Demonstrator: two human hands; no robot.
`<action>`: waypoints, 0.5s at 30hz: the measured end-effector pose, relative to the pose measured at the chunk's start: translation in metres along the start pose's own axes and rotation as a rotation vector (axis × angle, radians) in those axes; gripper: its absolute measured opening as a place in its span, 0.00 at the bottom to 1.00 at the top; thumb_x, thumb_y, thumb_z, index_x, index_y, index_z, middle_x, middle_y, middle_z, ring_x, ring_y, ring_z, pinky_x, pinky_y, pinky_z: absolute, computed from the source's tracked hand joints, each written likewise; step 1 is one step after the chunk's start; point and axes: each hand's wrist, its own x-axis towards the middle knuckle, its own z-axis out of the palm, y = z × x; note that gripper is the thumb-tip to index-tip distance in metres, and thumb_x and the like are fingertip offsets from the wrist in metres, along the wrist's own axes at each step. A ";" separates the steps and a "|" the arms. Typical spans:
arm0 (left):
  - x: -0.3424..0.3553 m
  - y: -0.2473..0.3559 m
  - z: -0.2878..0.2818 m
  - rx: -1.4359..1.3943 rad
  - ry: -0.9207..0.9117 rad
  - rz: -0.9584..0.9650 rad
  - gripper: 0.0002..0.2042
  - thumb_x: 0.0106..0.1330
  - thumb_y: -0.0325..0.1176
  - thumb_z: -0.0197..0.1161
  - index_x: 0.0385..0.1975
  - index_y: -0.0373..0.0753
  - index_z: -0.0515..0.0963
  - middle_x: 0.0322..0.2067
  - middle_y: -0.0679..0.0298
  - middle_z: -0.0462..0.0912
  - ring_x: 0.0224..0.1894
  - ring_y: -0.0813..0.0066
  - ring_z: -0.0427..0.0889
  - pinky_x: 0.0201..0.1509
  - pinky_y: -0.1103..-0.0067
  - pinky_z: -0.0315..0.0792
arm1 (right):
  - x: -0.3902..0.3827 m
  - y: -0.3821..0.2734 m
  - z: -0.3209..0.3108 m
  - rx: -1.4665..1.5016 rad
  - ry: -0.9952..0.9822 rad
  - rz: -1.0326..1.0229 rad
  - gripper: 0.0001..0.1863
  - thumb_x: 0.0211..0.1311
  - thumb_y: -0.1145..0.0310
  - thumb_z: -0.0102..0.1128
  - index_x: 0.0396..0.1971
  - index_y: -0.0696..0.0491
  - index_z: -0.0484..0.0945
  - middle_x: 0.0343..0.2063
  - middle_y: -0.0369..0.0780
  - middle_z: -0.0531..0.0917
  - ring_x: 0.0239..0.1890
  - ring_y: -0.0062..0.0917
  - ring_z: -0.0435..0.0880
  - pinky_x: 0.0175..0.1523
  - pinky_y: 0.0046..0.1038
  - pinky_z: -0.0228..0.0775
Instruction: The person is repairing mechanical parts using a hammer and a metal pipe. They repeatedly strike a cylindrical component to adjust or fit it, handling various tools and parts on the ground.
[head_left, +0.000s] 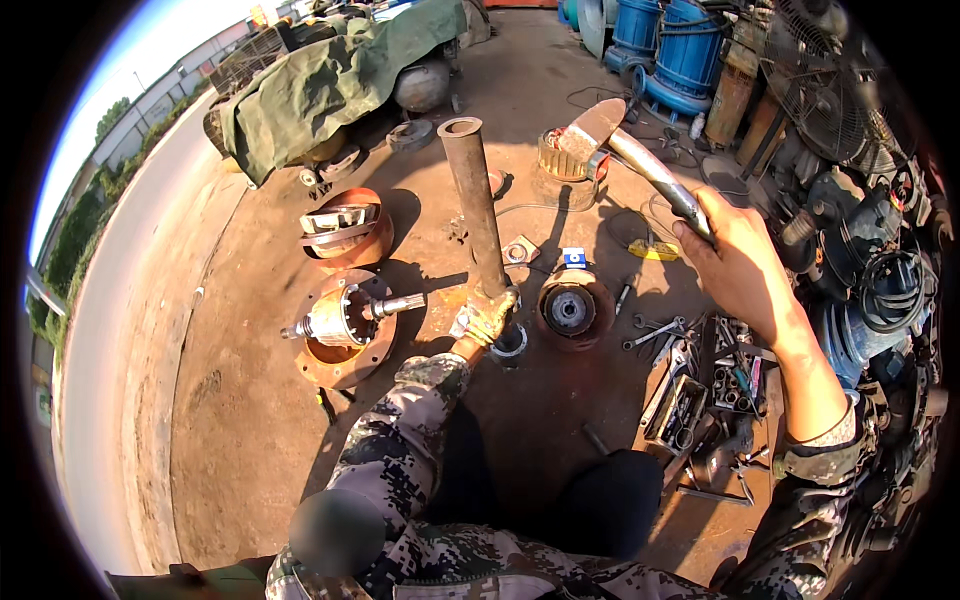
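Note:
My gloved left hand (487, 316) is wrapped round the lower part of a long steel pipe (474, 205), which stands nearly upright, its open end up. Close beside that hand a metal ring (510, 342) shows at the pipe's foot; the glove partly hides how they meet. Bare and raised to the right, my right hand (738, 250) grips the metal handle of a hammer (597, 128), its head held up and apart from the pipe's top. Just right of the pipe sits a round rusty housing with a bearing (569, 311) in its middle.
A rotor with a shaft (345, 316) lies on a rusty flange at left, near another round casing (350, 228). A wound stator (565, 155) stands ahead. Wrenches and a socket tray (677, 412) lie at right, beside piled machine parts. Blue pumps (690, 50) stand far right.

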 end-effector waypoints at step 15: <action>-0.005 -0.001 0.027 0.097 0.017 -0.049 0.15 0.61 0.41 0.70 0.38 0.36 0.80 0.26 0.59 0.85 0.27 0.65 0.83 0.32 0.67 0.75 | 0.070 -0.037 -0.026 -0.544 -0.341 -0.238 0.12 0.62 0.78 0.59 0.46 0.59 0.75 0.30 0.55 0.85 0.40 0.56 0.85 0.45 0.48 0.77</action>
